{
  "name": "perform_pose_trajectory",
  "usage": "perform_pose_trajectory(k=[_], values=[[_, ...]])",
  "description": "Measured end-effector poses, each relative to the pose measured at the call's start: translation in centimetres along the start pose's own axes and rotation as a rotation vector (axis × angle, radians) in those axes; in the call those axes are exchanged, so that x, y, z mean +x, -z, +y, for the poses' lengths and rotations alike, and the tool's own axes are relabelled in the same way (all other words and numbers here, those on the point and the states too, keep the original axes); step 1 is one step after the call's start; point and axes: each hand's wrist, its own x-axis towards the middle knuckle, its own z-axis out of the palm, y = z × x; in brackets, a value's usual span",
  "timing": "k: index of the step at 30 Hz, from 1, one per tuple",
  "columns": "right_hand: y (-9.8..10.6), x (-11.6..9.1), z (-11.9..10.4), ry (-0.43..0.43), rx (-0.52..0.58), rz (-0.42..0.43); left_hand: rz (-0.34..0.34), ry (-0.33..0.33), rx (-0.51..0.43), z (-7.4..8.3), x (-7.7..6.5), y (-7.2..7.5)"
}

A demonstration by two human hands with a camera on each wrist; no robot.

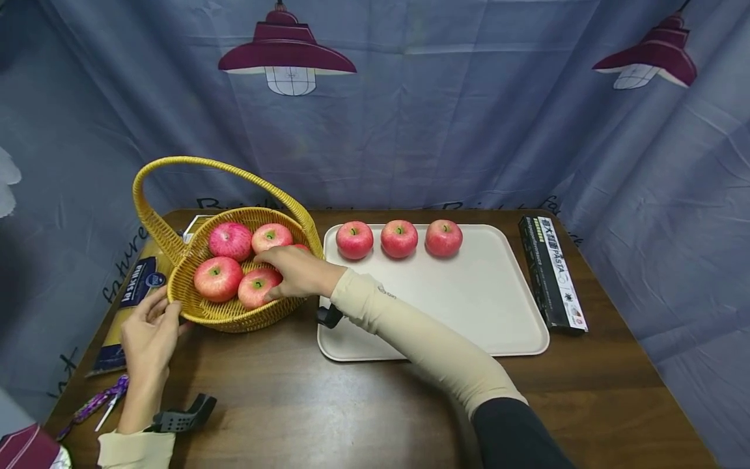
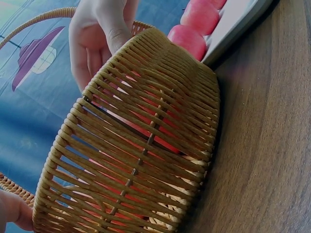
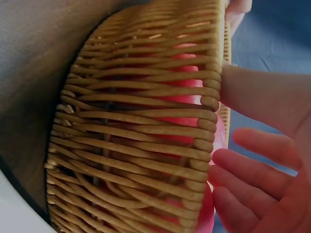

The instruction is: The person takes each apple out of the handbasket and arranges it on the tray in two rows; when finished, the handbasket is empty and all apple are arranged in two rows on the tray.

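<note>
A yellow wicker basket (image 1: 240, 320) with a tall handle stands at the table's left, holding several red apples (image 1: 218, 279). My left hand (image 1: 151, 332) grips its front left rim; in the left wrist view the thumb (image 2: 17, 211) lies at the rim. Over the basket's right side reaches my right hand (image 1: 301, 270), thumb and fingers extended around the front right apple (image 1: 256, 288). Another apple (image 1: 301, 247) is mostly covered by this hand. The right wrist view shows the fingers (image 3: 252, 179) spread loosely above the rim; whether they press on an apple is hard to see.
Right of the basket lies a white tray (image 1: 480, 312), with three apples (image 1: 400, 239) in a row along its back. A black pasta box (image 1: 553, 273) lies beyond it. Left of the basket are a pasta bag (image 1: 137, 286) and a purple cord (image 1: 96, 400).
</note>
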Motion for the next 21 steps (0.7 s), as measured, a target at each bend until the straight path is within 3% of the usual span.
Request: perform_pose_trajectory(k=[11,21], values=[[-0.1,2.4,-0.8,0.029,-0.082,-0.153,0.0,0.023,0.001,0.0,0.0,0.1],[0.1,3.7,-1.2,-0.062,-0.141,-0.306,-0.003,-0.019,0.014,0.1,0.1,-0.1]])
